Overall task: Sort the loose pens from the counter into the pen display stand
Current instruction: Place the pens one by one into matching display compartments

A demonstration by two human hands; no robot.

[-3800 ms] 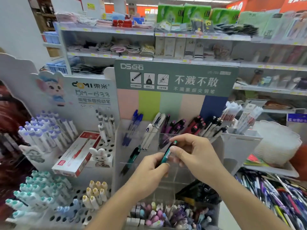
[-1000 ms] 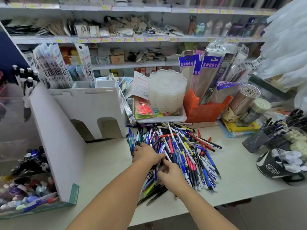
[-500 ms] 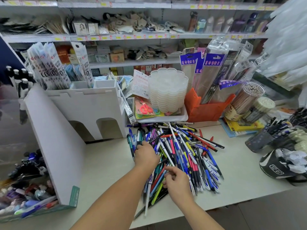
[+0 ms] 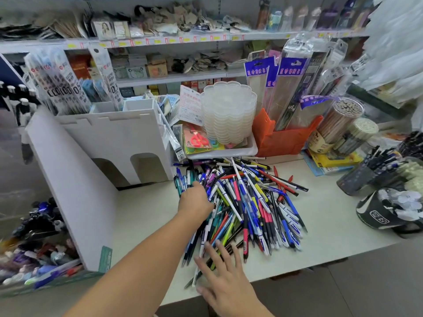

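Right hand (image 4: 225, 280) withdrawn, pens (image 4: 247, 207) ahead

The clear plastic refill packets (image 4: 60, 88) standing in the white cardboard castle-shaped holder (image 4: 119, 133) carry bold black print, of which "0.5" can be read on the packet at (image 4: 113, 89). The black cap (image 4: 378, 211) on the bench bears a white swoosh mark. Blue header cards (image 4: 290, 68) on the long clear sleeves show characters too blurred to read.
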